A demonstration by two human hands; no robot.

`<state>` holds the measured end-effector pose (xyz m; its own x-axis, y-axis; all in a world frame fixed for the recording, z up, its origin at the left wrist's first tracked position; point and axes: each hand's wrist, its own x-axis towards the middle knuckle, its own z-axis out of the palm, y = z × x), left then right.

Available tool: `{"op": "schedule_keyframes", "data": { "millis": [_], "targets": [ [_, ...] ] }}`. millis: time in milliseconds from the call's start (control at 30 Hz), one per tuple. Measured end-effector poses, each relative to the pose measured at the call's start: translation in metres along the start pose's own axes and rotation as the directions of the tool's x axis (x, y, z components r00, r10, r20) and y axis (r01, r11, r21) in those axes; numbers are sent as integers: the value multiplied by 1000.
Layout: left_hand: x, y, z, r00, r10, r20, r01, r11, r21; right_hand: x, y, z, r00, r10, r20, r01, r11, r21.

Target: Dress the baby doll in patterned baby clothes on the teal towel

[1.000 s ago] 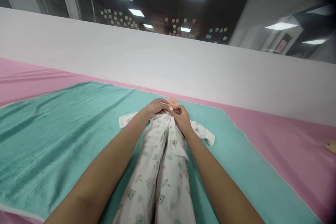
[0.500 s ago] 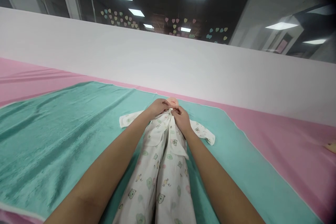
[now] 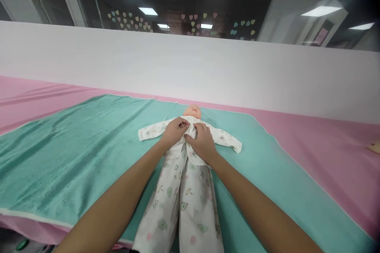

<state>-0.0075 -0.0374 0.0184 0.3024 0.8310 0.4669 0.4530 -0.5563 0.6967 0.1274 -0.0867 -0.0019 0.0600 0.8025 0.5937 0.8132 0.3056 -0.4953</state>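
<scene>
A baby doll (image 3: 192, 110) lies on its back on a teal towel (image 3: 74, 154), head away from me. It wears a white printed romper (image 3: 184, 193) with sleeves spread to both sides. My left hand (image 3: 175, 130) and my right hand (image 3: 199, 142) rest side by side on the doll's chest. Both have fingers curled and pinch the romper's front edges where they meet. The doll's body is covered by the cloth; only the head shows.
The towel lies on a pink sheet (image 3: 326, 142) over a wide surface. A white panel (image 3: 208, 71) runs along the far side, with dark glass and heart stickers (image 3: 130, 19) above it. A small tan object (image 3: 374, 147) sits at the right edge.
Both hands have slid down from the doll's neck to its chest, still pinching the romper front. The head camera has tipped slightly, so the doll's head now shows fully.
</scene>
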Motion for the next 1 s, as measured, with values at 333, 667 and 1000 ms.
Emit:
{"op": "schedule_keyframes", "data": {
  "millis": [333, 667, 1000],
  "targets": [
    [-4, 5, 1, 987, 141, 74, -150, 977, 150, 7, -4, -4, 999, 51, 7, -46, 952, -301],
    [-3, 7, 3, 998, 62, 14, -63, 998, 27, 21, -18, -15, 986, 1, 166, 84, 859, -505],
    [-1, 5, 5, 991, -92, 93, 127, 845, -519, 27, -23, -22, 961, 13, 276, 145, 825, -546]
  ]
}}
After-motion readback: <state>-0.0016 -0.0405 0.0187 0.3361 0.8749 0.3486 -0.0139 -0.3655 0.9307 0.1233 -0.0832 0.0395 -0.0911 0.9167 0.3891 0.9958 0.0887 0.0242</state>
